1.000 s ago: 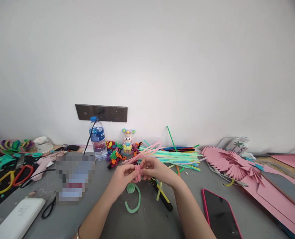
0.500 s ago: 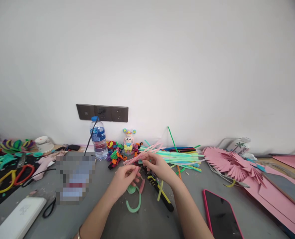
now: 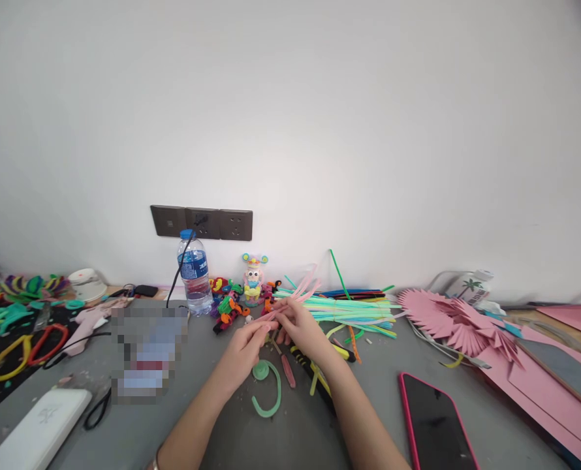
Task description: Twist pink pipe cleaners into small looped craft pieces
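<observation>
Pink pipe cleaners are at the hands, mid-tabletop, near side of the big bundle. Loose ends fan up and right, overlapping that bundle in view; can't tell if they touch it.

Left hand: fingers narrow, pinching the pink strands at the near end. Right hand: just beside it, fingers closed on the same strands; exact grip partly hidden.

Just below the hands: a pink-handled tool, upper part partly covered by fingers. Left of it, a green pipe cleaner with one end coiled flat, the rest a loose hook. Yellow-and-black handles run partly under the right forearm.

Behind: mostly green pipe cleaner bundle, small figurine, bottle left of it near the wall.

Further out on the tabletop: phone at right, pleated pink paper beyond it, scissors far left.
</observation>
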Tool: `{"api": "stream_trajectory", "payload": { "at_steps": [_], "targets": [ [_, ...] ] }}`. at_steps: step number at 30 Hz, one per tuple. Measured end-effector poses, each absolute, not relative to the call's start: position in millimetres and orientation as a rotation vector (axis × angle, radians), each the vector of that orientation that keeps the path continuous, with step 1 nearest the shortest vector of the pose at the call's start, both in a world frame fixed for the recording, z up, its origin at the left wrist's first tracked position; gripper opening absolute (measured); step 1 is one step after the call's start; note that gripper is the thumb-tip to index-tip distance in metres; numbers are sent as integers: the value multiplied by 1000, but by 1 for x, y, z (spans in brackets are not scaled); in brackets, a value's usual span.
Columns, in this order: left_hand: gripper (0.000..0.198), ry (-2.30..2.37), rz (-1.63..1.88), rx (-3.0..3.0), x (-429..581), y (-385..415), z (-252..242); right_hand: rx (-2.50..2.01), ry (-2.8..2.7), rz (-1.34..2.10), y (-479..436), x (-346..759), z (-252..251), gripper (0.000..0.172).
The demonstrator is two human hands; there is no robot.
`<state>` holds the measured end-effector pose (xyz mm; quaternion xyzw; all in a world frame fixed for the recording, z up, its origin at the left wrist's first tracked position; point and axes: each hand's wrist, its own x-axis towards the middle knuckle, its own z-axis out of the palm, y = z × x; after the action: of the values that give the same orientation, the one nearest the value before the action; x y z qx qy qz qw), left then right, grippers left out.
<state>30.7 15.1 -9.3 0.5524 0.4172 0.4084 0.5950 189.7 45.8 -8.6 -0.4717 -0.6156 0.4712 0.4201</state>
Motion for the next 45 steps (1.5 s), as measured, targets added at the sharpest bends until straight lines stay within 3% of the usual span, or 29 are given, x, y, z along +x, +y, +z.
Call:
{"api": "stream_trajectory", "payload": {
  "at_steps": [7,11,16,22,28,34,40,42,45],
  "targets": [
    [52,909,1253,1095,28,13,8,-1191,-1508,1006,44,202,3,26],
    [48,971,1439,1006,22,15,8,-1197,-1550,1177,43,195,-3,38],
    [53,1000,1483,993,20,17,6,-1223,-1575,1196,45,185,-12,23],
    [41,1023,1549,1034,22,18,7,-1227,-1534,958,44,198,3,35],
    [35,955,1202,1047,26,13,10,-1100,-1364,939,38,204,20,35],
    [36,664,785,1017,37,-6,17,-1034,-1276,794,29,198,35,61],
    [33,680,714,1009,44,-9,11,-1043,-1263,748,27,190,32,76],
    [34,675,713,1008,45,-9,10,-1037,-1221,747,27,188,29,74],
    [32,641,740,940,45,-9,9,-1033,-1183,759,28,185,26,56]
  ]
}}
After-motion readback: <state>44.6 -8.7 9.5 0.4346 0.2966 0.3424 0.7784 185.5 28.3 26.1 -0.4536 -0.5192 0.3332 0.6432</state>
